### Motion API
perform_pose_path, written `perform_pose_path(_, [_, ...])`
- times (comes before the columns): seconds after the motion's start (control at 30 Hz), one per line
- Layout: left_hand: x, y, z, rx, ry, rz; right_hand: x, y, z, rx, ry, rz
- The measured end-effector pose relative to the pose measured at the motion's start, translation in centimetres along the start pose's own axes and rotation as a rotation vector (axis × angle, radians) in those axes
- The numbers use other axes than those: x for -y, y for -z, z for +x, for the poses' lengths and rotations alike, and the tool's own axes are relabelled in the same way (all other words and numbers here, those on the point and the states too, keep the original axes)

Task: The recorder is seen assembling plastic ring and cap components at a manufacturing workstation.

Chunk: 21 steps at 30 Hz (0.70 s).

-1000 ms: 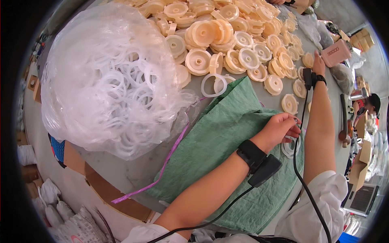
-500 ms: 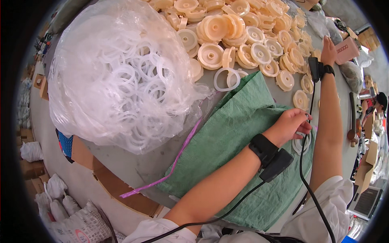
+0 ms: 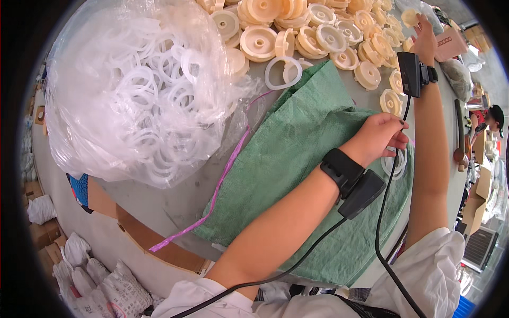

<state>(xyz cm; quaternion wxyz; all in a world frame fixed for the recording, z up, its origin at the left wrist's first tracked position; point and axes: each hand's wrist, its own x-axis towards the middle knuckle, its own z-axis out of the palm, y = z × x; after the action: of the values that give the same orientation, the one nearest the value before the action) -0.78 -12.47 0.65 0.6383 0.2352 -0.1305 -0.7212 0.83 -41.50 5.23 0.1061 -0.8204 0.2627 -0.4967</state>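
My left hand (image 3: 377,139) is above the green woven sack (image 3: 297,153), its fingers curled and thumb and forefinger brought together. What they pinch, if anything, is too small to make out. Just below those fingers, a few translucent white rings (image 3: 389,170) lie on the sack, partly covered by a cable. Reaching far to the right, my right hand (image 3: 424,45) has a round cream plastic disc (image 3: 409,17) at its fingertips. It appears pinched there, though the contact is small and partly hidden.
A clear plastic bag (image 3: 69,122) full of translucent rings stands at left. Cream plastic wheels (image 3: 260,42) are heaped along the far side. One loose white ring (image 3: 269,78) lies by the sack. A pink box (image 3: 450,44) is beside my right hand. Black cables (image 3: 379,233) trail from both wrists.
The whole view has shifted, carrying the pile up and left. A cream disc now shows at my right fingertips, where none was visible before. My left hand keeps its curled pose over the sack.
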Motion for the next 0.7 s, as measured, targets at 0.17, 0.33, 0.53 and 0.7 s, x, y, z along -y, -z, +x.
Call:
perform_pose_path(0.17, [0.3, 0.3, 0.1, 0.007, 0.010, 0.030, 6.0, 0.7, -2.6, 0.091, -0.347, 0.588])
perform_pose_path(0.33, [0.3, 1.1, -0.2, 0.075, 0.002, 0.028, 16.0, 3.4, -4.2, -0.058, -0.589, 0.953])
perform_pose_path(0.53, [0.4, 1.1, -0.1, 0.062, -0.017, 0.000, 19.5, 9.8, -7.5, -0.068, -0.526, 1.115])
perform_pose_path(0.7, [-0.1, 1.2, -0.9, -0.019, -0.026, -0.008, 21.2, 13.5, -12.4, -0.161, -0.673, 1.098])
